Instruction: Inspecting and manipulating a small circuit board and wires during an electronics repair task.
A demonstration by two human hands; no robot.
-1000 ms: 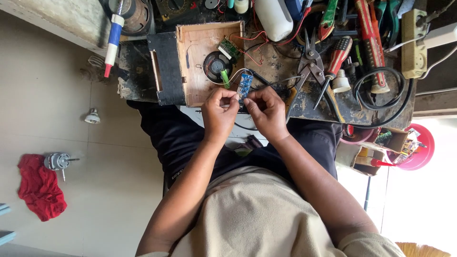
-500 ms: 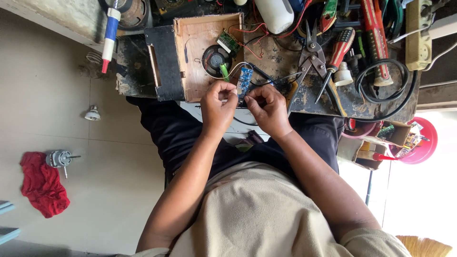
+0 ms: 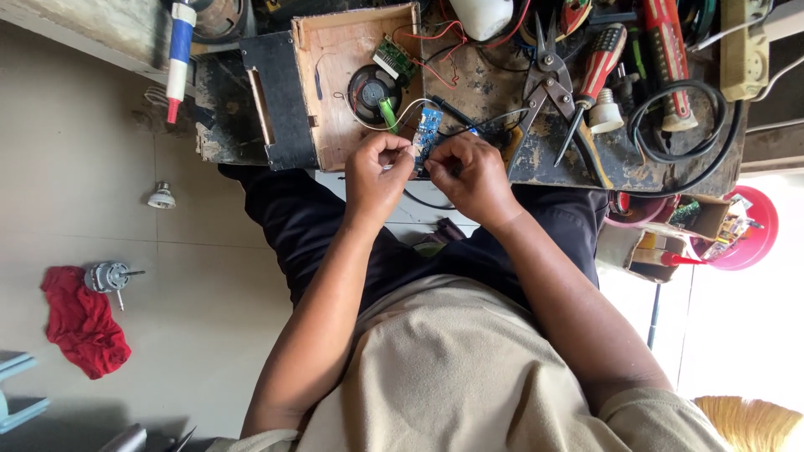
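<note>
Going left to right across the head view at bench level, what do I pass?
Marker pen → wooden box → round speaker → small blue circuit board → metal snips → red-handled screwdriver → coiled black cable → power strip.

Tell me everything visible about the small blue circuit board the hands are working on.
The blue board is a small, narrow rectangle with tiny parts on its face, too small to identify. It sits at the bench's near edge, beside the open wooden box. Thin white and dark wires run from it. The left hand and right hand pinch at its lower end, which they hide.
</note>
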